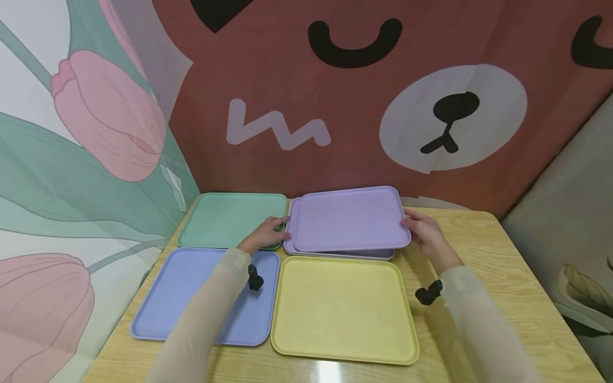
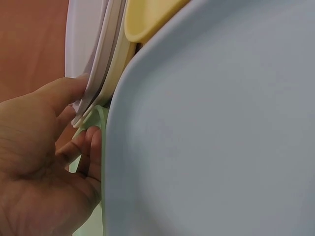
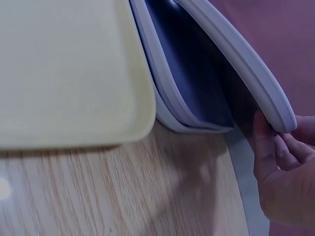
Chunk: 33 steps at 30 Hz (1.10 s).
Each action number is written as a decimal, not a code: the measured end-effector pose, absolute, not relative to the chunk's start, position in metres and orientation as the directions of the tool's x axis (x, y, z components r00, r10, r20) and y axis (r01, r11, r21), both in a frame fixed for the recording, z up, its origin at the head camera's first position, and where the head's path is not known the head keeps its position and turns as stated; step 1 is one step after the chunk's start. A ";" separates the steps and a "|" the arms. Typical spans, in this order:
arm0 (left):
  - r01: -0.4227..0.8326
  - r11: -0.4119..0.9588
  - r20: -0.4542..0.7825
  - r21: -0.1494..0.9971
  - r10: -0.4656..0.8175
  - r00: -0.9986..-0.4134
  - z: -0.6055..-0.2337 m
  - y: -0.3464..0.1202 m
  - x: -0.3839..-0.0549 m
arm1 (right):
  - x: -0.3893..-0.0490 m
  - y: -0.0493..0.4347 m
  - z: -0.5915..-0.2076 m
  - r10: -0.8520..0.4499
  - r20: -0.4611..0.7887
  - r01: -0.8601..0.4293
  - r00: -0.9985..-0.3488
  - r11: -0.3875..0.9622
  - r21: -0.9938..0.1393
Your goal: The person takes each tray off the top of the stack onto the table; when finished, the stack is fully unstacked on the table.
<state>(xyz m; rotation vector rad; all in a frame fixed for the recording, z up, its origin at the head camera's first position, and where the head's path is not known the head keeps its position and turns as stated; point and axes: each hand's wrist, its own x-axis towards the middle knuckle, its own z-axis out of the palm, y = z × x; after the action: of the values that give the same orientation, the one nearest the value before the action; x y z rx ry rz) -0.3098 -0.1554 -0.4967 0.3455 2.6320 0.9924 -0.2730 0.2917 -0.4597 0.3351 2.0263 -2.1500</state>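
A pale purple tray [image 1: 351, 218] is tilted, its right end raised above the stack of purple trays [image 1: 293, 210] beneath it. My right hand [image 1: 428, 234] pinches this upper tray by its right edge; in the right wrist view the thumb and fingers grip the rim [image 3: 268, 98], and a gap parts it from the tray below. At the stack's left edge, my left hand [image 1: 265, 234] holds the lower purple tray with its thumb and finger. In the left wrist view its other fingers curl beside the green tray's [image 2: 104, 128] rim, partly hiding the contact.
In front of the stack lies a yellow tray [image 1: 345, 308]. A blue tray [image 1: 172, 292] sits left of it, under my left forearm. The wooden table [image 1: 488, 255] meets a curtain [image 1: 287, 170] printed with a bear at the back.
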 end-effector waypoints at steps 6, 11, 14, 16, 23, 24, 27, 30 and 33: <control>0.102 0.749 -0.210 0.655 0.310 -0.927 -0.494 -0.156 -0.307 | -0.269 0.301 -0.458 0.020 -0.270 0.269 -0.963 -0.052 -0.962; 0.111 0.755 -0.209 0.647 0.315 -0.926 -0.492 -0.155 -0.304 | -0.265 0.308 -0.456 0.013 -0.268 0.267 -0.963 -0.069 -0.961; 0.108 0.752 -0.212 0.650 0.316 -0.925 -0.490 -0.155 -0.302 | -0.264 0.314 -0.455 0.007 -0.274 0.272 -0.962 -0.091 -0.958; 0.109 0.750 -0.211 0.652 0.318 -0.924 -0.489 -0.155 -0.301 | -0.263 0.317 -0.455 0.006 -0.278 0.276 -0.961 -0.098 -0.956; 0.116 0.750 -0.210 0.651 0.325 -0.922 -0.489 -0.156 -0.302 | -0.258 0.332 -0.450 0.025 -0.304 0.299 -0.952 -0.114 -0.947; 0.113 0.750 -0.213 0.651 0.324 -0.922 -0.489 -0.157 -0.302 | -0.257 0.334 -0.450 0.022 -0.304 0.299 -0.953 -0.116 -0.947; 0.100 0.753 -0.226 0.651 0.317 -0.921 -0.488 -0.156 -0.300 | -0.255 0.342 -0.449 0.023 -0.313 0.307 -0.950 -0.130 -0.943; 0.088 0.751 -0.232 0.655 0.310 -0.922 -0.487 -0.156 -0.300 | -0.252 0.350 -0.449 0.034 -0.325 0.319 -0.945 -0.131 -0.939; 0.083 0.750 -0.232 0.657 0.305 -0.924 -0.488 -0.156 -0.300 | -0.249 0.359 -0.450 0.032 -0.326 0.317 -0.945 -0.161 -0.935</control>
<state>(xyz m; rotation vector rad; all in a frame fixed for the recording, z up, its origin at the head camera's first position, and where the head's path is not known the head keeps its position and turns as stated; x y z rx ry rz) -0.2997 -0.1558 -0.4879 0.3000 2.6239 0.9629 -0.2494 0.3595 -0.4503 0.4037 1.9003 -2.2224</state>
